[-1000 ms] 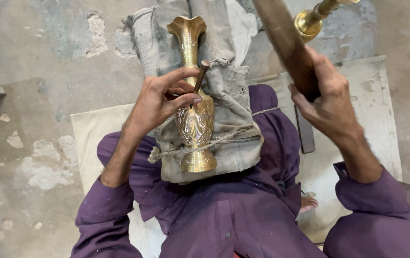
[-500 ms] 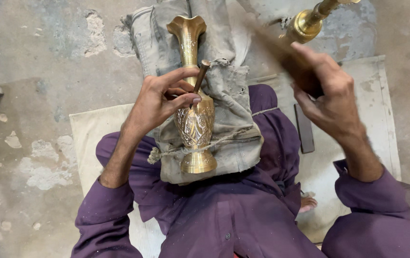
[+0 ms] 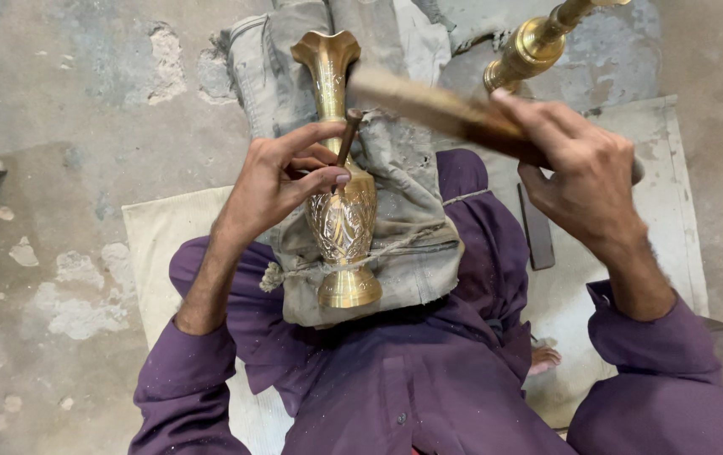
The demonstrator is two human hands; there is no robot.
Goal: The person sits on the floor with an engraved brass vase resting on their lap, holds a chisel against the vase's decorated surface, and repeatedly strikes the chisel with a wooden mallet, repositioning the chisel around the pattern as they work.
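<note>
A brass vase point(image 3: 342, 215) with engraved patterns lies on a grey padded cloth bundle point(image 3: 403, 227) tied with cord across my lap. My left hand point(image 3: 281, 181) pinches a thin metal chisel point(image 3: 347, 136) upright against the vase body. My right hand point(image 3: 585, 177) grips a wooden mallet stick point(image 3: 429, 105), whose blurred end is just above the chisel's top.
A second brass piece point(image 3: 538, 42) stands at the upper right on the concrete floor. A pale mat point(image 3: 159, 244) lies under me, a dark flat tool point(image 3: 537, 232) rests beside my right leg, and a foot point(image 3: 542, 358) shows below it.
My right hand has swung the wooden stick down from a raised, steep angle to near level over the chisel. The left hand and vase have stayed put.
</note>
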